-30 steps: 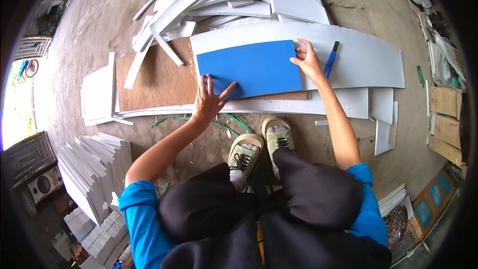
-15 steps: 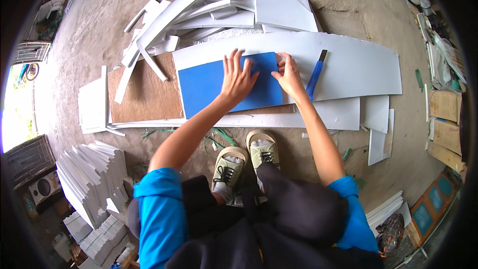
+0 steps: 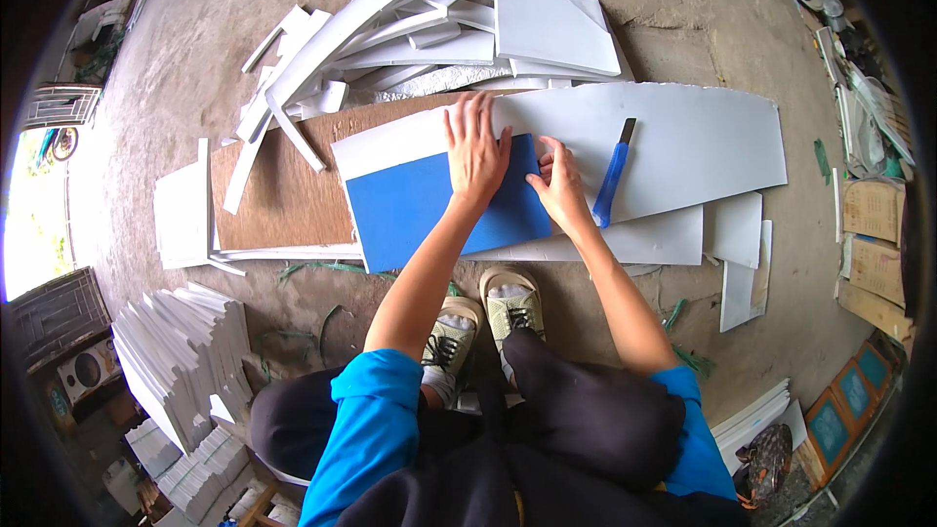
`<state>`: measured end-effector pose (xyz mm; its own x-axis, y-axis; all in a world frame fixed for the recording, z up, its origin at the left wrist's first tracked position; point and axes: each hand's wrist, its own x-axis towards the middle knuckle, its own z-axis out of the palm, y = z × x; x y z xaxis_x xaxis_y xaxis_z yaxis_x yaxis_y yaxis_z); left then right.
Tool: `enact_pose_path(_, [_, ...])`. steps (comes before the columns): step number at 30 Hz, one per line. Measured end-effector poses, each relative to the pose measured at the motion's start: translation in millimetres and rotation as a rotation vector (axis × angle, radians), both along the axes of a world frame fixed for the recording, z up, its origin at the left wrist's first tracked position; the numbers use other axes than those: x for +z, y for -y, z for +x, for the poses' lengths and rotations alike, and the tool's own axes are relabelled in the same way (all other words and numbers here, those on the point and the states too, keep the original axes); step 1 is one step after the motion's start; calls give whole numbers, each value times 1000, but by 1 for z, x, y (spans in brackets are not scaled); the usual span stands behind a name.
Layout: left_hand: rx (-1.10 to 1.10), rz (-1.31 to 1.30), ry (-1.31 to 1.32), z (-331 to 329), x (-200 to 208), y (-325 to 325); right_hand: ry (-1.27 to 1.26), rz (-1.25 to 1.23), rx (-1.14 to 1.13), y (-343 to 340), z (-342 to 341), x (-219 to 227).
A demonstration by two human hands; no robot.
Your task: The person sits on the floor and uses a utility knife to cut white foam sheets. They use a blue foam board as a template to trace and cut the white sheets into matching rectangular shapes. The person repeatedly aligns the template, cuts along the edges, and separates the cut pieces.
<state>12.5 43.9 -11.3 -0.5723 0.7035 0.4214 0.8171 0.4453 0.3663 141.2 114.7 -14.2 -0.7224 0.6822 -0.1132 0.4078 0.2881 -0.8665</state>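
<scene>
A rectangular blue sheet point(image 3: 402, 207) lies on a long white board point(image 3: 693, 141). My left hand point(image 3: 476, 161) rests flat on the blue sheet, its fingers stretched past the far edge onto the white board. At the sheet's right edge, my right hand point(image 3: 563, 187) has its thumb on the edge and its fingers curled beside it; the fingertips' grip is partly hidden. Just right of that hand, a utility knife point(image 3: 612, 179) with a blue handle and dark blade lies on the white board, blade pointing away from me.
Under the white board is a brown wooden board point(image 3: 278, 190). White offcut strips point(image 3: 332, 44) are heaped beyond it. Stacked white pieces point(image 3: 185, 356) stand at the lower left, cardboard boxes point(image 3: 872, 210) at the right. My shoes point(image 3: 510, 307) are close to the near edge.
The blue sheet and the white board have shifted toward me, their left end the most, uncovering more brown board behind. My left hand has flattened and moved slightly right; the knife moved with the board.
</scene>
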Motion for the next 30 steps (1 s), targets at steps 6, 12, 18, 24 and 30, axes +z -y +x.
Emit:
enact_pose_path(6, [-165, -48, 128, 35, 10, 16, -45, 40, 2, -4, -2, -10])
enact_pose_path(12, [-149, 36, 126, 45, 12, 18, -118, -66, -74, -3, 3, 1])
enact_pose_path(18, [-69, -25, 67, 51, 14, 20, 359, 599, -391, -35, 51, 24])
enact_pose_path(24, [-64, -27, 88, 51, 13, 20, 251, 64, -367, -49, 57, 28])
enact_pose_path(30, [-59, -37, 93, 50, 14, 21, -348, -878, -344, -32, 50, 59])
